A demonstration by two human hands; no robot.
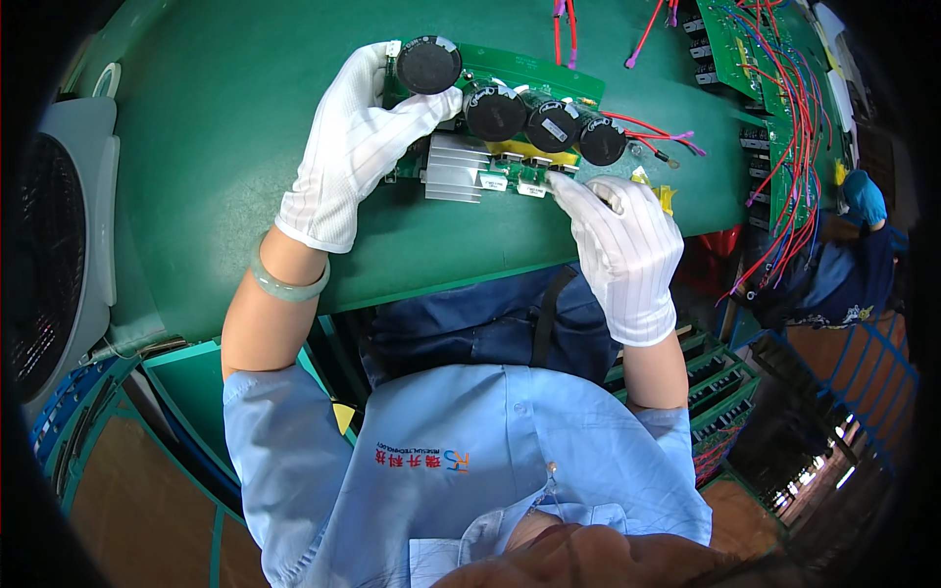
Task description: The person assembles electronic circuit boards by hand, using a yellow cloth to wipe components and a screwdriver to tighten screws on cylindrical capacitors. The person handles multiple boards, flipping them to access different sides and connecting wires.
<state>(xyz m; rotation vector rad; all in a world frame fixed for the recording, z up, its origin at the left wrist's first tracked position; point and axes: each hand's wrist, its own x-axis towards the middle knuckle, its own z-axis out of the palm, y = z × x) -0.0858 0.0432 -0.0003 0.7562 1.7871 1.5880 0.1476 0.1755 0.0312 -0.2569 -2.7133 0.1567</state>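
A green circuit board [524, 73] is tilted up over the table, carrying several large black round capacitors [495, 113]. A silver finned heat sink [454, 169] and small white parts [532, 189] sit along its near side. My left hand [368, 132], in a white striped glove, grips the board's left end, thumb beside the leftmost capacitor and fingers partly hidden behind it. My right hand [622, 240], gloved the same way, has its fingers curled together, with the tips pinching the board's near right edge by the white parts. Red and black wires [657, 134] stick out from the right end.
The green table [235, 127] lies under the board. More boards with capacitors and red and blue wires [794, 176] are at the right, beside another person's blue-covered hand [865, 199]. A grey fan [59, 255] stands at the left. Stacked boards [716, 387] are below the table edge.
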